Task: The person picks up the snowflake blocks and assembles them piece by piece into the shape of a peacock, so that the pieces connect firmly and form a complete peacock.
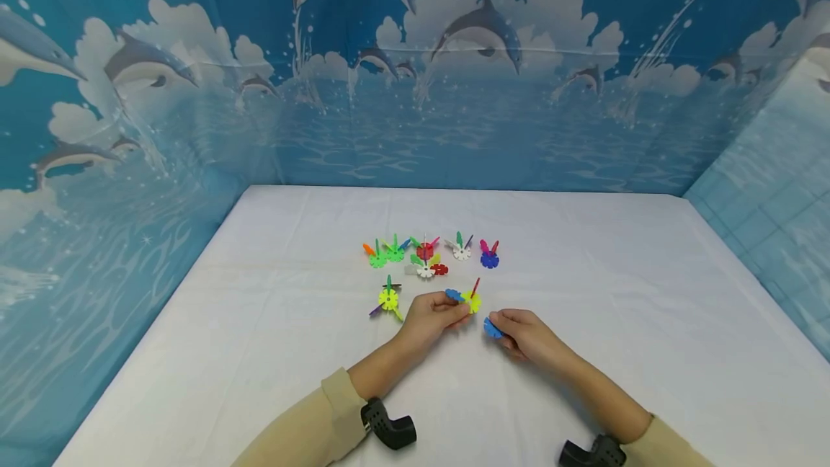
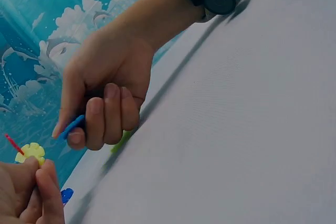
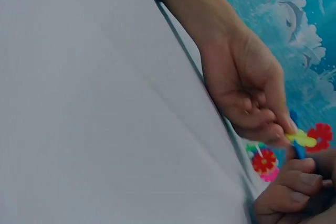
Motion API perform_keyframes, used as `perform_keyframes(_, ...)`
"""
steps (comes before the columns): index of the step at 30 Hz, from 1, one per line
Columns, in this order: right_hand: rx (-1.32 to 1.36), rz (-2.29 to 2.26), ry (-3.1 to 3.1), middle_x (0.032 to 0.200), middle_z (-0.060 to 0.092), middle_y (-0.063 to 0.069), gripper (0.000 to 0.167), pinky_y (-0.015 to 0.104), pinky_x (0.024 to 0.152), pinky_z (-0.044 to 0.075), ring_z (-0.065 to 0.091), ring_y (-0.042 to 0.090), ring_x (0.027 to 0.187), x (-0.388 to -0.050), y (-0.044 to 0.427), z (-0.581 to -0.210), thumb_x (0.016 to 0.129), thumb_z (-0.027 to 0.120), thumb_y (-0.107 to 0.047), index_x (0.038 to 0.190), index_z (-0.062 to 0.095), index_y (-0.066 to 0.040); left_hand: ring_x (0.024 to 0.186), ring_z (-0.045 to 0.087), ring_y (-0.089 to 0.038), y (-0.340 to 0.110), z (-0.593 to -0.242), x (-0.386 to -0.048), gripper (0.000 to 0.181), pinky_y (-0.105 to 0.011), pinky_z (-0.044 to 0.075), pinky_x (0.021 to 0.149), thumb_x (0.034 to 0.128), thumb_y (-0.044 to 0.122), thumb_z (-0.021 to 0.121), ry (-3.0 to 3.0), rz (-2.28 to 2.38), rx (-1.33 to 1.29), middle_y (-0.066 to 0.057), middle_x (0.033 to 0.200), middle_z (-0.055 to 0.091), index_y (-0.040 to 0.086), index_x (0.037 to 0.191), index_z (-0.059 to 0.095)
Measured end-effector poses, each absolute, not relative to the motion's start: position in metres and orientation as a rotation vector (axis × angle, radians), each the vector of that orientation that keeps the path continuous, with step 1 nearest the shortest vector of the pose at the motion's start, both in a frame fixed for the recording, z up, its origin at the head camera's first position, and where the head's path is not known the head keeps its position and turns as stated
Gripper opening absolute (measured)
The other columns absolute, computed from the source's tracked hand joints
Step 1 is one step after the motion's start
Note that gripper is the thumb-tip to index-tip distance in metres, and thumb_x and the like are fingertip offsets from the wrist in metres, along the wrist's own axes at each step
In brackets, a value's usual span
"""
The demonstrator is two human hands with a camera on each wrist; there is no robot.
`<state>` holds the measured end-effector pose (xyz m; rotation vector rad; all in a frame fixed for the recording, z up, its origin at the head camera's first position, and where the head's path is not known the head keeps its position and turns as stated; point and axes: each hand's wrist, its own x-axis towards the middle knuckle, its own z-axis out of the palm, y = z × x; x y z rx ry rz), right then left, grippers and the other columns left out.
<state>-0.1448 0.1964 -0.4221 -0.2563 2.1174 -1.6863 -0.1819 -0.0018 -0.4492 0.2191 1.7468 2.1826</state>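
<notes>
Yellow notched disc with red piece in pinching left grip, blue disc in pinching right grip

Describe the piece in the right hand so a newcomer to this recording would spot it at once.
Over the white table, look right of the yellow-centred cluster, past the left hand. The right hand there pinches a blue disc. The left hand's assembly mixes yellow, blue and red; this disc is plain blue with nothing visibly attached.
</notes>
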Motion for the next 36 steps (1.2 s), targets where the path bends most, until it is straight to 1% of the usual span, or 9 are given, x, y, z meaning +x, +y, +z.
perform_keyframes(3, -0.093, -1.856, 1.979, 0.059, 0.037, -0.002, 0.035, 0.019, 0.044, 0.025, 0.029, 0.007, 0.045, -0.148, 0.183, -0.423, 0.107, 0.036, -0.021, 0.075, 0.042, -0.007, 0.081, 0.069, -0.013, -0.002, -0.449, -0.181, 0.017, -0.026, 0.055, 0.078, 0.0925, -0.005, 0.062, 1.662, 2.204, 0.209, -0.016, 0.09, 0.071, -0.017, 0.104, 0.06)
perform_keyframes(5, 0.002, -1.918, 1.97, 0.056, 0.035, -0.003, 0.038, 0.018, 0.043, 0.024, 0.027, 0.007, 0.043, -0.15, 0.175, -0.424, 0.107, 0.035, -0.022, 0.072, 0.04, -0.009, 0.08, 0.069, -0.012, -0.003, -0.448, -0.181, 0.017, -0.025, 0.054, 0.079, 0.0928, -0.005, 0.061, 1.613, 2.215, 0.19, -0.012, 0.088, 0.071, -0.017, 0.105, 0.06)
perform_keyframes(9, 0.151, -1.934, 2.062, 0.052, 0.032, -0.003, 0.041, 0.018, 0.041, 0.021, 0.026, 0.007, 0.042, -0.153, 0.162, -0.426, 0.107, 0.036, -0.022, 0.069, 0.042, -0.009, 0.078, 0.069, -0.01, -0.003, -0.447, -0.181, 0.014, -0.023, 0.054, 0.078, 0.0936, -0.005, 0.059, 1.521, 2.242, 0.147, -0.006, 0.083, 0.07, -0.014, 0.105, 0.06)
perform_keyframes(12, 0.213, -1.945, 2.11, 0.053, 0.034, -0.002, 0.04, 0.019, 0.041, 0.022, 0.027, 0.009, 0.044, -0.154, 0.154, -0.426, 0.106, 0.036, -0.022, 0.069, 0.043, -0.008, 0.076, 0.068, -0.009, -0.003, -0.447, -0.182, 0.009, -0.023, 0.054, 0.078, 0.0938, -0.007, 0.058, 1.473, 2.269, 0.123, -0.004, 0.08, 0.068, -0.011, 0.101, 0.061)
perform_keyframes(15, 0.251, -1.975, 2.168, 0.054, 0.035, -0.001, 0.039, 0.02, 0.042, 0.024, 0.028, 0.01, 0.045, -0.153, 0.148, -0.424, 0.106, 0.036, -0.022, 0.07, 0.043, -0.007, 0.075, 0.068, -0.009, -0.002, -0.448, -0.182, 0.007, -0.023, 0.054, 0.078, 0.0937, -0.008, 0.058, 1.464, 2.289, 0.11, -0.003, 0.079, 0.068, -0.009, 0.098, 0.062)
perform_keyframes(21, 0.29, -1.983, 2.317, 0.055, 0.039, 0.0, 0.041, 0.022, 0.044, 0.028, 0.032, 0.012, 0.047, -0.149, 0.139, -0.422, 0.106, 0.035, -0.025, 0.07, 0.043, -0.007, 0.073, 0.068, -0.009, 0.0, -0.446, -0.178, 0.009, -0.025, 0.054, 0.079, 0.093, -0.007, 0.059, 1.471, 2.31, 0.113, -0.002, 0.077, 0.069, -0.012, 0.098, 0.064)
perform_keyframes(27, 0.296, -1.94, 2.493, 0.052, 0.039, -0.002, 0.046, 0.024, 0.048, 0.032, 0.036, 0.012, 0.048, -0.147, 0.131, -0.423, 0.106, 0.034, -0.022, 0.065, 0.045, -0.006, 0.069, 0.066, -0.008, 0.002, -0.447, -0.177, 0.009, -0.023, 0.055, 0.074, 0.092, -0.009, 0.06, 1.502, 2.358, 0.159, 0.0, 0.074, 0.067, -0.015, 0.097, 0.064)
perform_keyframes(30, 0.31, -1.955, 2.503, 0.05, 0.039, -0.002, 0.046, 0.024, 0.047, 0.031, 0.036, 0.012, 0.047, -0.147, 0.128, -0.422, 0.106, 0.034, -0.02, 0.063, 0.044, -0.007, 0.068, 0.065, -0.008, 0.003, -0.447, -0.176, 0.009, -0.022, 0.055, 0.073, 0.0917, -0.01, 0.059, 1.516, 2.376, 0.189, 0.001, 0.075, 0.067, -0.017, 0.096, 0.063)
perform_keyframes(36, 0.312, -1.953, 2.448, 0.051, 0.038, -0.001, 0.044, 0.024, 0.044, 0.029, 0.034, 0.013, 0.047, -0.149, 0.129, -0.417, 0.106, 0.034, -0.021, 0.066, 0.043, -0.007, 0.068, 0.064, -0.007, 0.004, -0.449, -0.176, 0.011, -0.023, 0.055, 0.073, 0.0921, -0.009, 0.06, 1.537, 2.374, 0.204, 0.002, 0.075, 0.065, -0.018, 0.097, 0.062)
